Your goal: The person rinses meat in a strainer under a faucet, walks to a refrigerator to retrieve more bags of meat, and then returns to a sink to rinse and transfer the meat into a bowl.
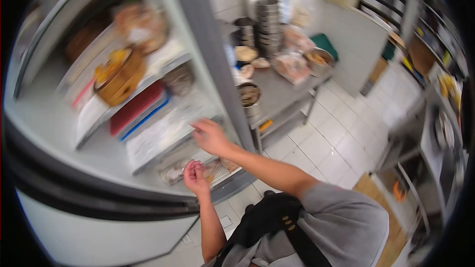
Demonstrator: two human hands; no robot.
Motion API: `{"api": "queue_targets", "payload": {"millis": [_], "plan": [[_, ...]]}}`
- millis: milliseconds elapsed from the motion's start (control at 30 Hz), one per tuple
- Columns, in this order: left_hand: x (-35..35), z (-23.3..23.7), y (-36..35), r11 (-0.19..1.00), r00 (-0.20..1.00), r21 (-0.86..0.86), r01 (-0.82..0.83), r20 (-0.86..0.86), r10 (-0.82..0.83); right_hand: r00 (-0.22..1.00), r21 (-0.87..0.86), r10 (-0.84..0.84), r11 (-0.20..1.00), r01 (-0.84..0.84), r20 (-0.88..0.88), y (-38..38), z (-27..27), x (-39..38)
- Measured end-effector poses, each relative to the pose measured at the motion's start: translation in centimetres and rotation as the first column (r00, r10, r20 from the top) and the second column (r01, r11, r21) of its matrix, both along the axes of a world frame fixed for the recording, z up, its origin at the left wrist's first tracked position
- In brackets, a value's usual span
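Note:
My right hand (211,137) reaches across the front of the refrigerator shelf (163,155), fingers stretched to the left and nothing seen in them. Lower down, my left hand (196,178) is turned partly palm up at the refrigerator opening, its fingers loosely bent with no object visible between them. Behind the hands, a clear plastic bag (158,131) lies on the shelf. Packed food (173,172) fills the bottom level, partly hidden by my left hand. Motion blur softens both hands.
Higher up stand a brown container (121,86) with yellow food and a red tray (136,111). The refrigerator door (104,205) stands open on the left. To the right, a steel table (282,89) bears stacked tins (267,27) and a pot (249,95).

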State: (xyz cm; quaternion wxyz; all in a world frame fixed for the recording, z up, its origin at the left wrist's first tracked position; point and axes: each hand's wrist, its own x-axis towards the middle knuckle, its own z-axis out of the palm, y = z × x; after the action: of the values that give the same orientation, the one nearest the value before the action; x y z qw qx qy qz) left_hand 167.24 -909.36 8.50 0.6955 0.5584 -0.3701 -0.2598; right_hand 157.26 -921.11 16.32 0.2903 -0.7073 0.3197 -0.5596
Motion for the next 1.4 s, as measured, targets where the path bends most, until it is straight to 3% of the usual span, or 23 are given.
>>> {"api": "queue_targets", "payload": {"millis": [33,100,133,200,233,300,367,400,467,500,567,633,667,700,733,833,867,967,1000,1067,1100,1267,1400], "plan": [[-0.6,0.8,-0.4,0.998,0.998,0.003,0.065,0.012,-0.065,0.995,-0.180,-0.045,0.982,0.061,0.091,-3.4,2.7,2.3],[-0.7,1.1,0.2,0.990,0.991,0.030,0.136,0.016,-0.136,0.966,-0.277,-0.231,0.927,0.254,0.114,-10.4,7.3,8.0],[-0.5,-0.2,1.1,0.974,0.976,0.068,0.218,0.009,-0.219,0.938,0.109,0.024,0.994,0.015,-0.346,-14.2,9.0,9.9],[0.7,-2.5,4.0,0.917,0.923,0.176,0.359,0.078,-0.376,0.846,0.164,-0.121,0.957,0.238,-0.520,-19.4,10.7,13.5],[1.3,-2.9,7.1,0.899,0.902,0.247,0.362,0.151,-0.405,0.818,0.165,-0.132,0.950,0.267,-0.560,-20.2,11.7,14.9],[2.9,-4.4,11.8,0.794,0.889,0.464,0.393,0.028,-0.457,0.799,0.168,-0.161,0.936,0.310,-0.580,-21.8,12.6,15.8],[3.5,-4.4,15.0,0.777,0.904,0.477,0.411,-0.100,-0.416,0.791,0.172,-0.175,0.928,0.332,-0.586,-23.5,13.6,16.7],[3.7,-3.9,16.6,0.757,0.903,0.544,0.362,-0.004,-0.429,0.790,0.178,-0.180,0.923,0.342,-0.586,-24.2,14.0,16.9],[5.2,-3.0,18.6,0.675,0.904,0.664,0.321,-0.001,-0.428,0.797,0.184,-0.188,0.919,0.349,-0.574,-25.1,14.9,17.0],[6.8,-3.7,18.6,0.686,0.910,0.662,0.303,0.013,-0.415,0.797,0.182,-0.194,0.918,0.353,-0.572,-25.6,15.2,16.8],[9.3,-6.5,20.3,0.830,0.952,0.513,0.220,0.072,-0.296,0.797,0.181,-0.173,0.925,0.333,-0.579,-24.8,15.3,16.6],[10.8,-3.3,16.3,0.941,0.901,0.287,0.178,0.337,-0.274,0.807,0.190,-0.134,0.938,0.291,-0.575,-24.1,14.1,17.0],[10.2,1.7,13.6,0.922,0.876,0.355,0.158,0.380,-0.297,0.809,0.204,-0.108,0.941,0.272,-0.578,-23.6,13.7,15.8],[10.8,4.6,11.4,0.936,0.762,0.351,0.040,0.594,-0.256,0.812,0.214,-0.082,0.945,0.248,-0.578,-22.8,13.6,15.2],[10.8,7.1,6.9,0.987,0.752,0.152,0.051,0.645,-0.138,0.812,0.218,-0.075,0.945,0.242,-0.579,-22.2,13.3,15.0],[14.0,10.0,-3.1,0.992,0.561,-0.107,-0.067,0.818,0.126,0.824,0.241,-0.029,0.950,0.199,-0.566,-20.1,12.8,15.2],[15.3,10.9,-6.3,0.987,0.481,-0.157,-0.040,0.863,0.157,0.831,0.250,-0.011,0.951,0.180,-0.557,-19.4,12.7,15.0],[16.4,14.3,-12.9,0.959,0.252,-0.024,-0.284,0.963,0.099,0.853,0.296,0.042,0.946,0.134,-0.520,-18.2,12.8,13.6],[17.3,14.0,-13.9,0.953,0.262,-0.027,-0.303,0.959,0.110,0.864,0.313,0.062,0.943,0.114,-0.500,-17.8,12.9,13.1],[19.3,12.8,-15.2,0.911,0.201,0.145,-0.387,0.977,-0.070,0.880,0.341,0.091,0.936,0.083,-0.465,-17.3,13.1,12.3],[19.9,11.9,-15.2,0.911,0.178,0.117,-0.394,0.983,-0.049,0.891,0.356,0.104,0.932,0.068,-0.441,-17.0,13.1,12.1],[21.3,11.3,-14.4,0.945,0.241,0.038,-0.326,0.970,0.044,0.930,0.419,0.142,0.908,0.014,-0.338,-16.1,13.5,11.8],[21.5,10.7,-13.6,0.936,0.266,0.151,-0.318,0.962,-0.065,0.951,0.431,0.149,0.902,-0.018,-0.272,-15.2,13.2,12.5]]}}
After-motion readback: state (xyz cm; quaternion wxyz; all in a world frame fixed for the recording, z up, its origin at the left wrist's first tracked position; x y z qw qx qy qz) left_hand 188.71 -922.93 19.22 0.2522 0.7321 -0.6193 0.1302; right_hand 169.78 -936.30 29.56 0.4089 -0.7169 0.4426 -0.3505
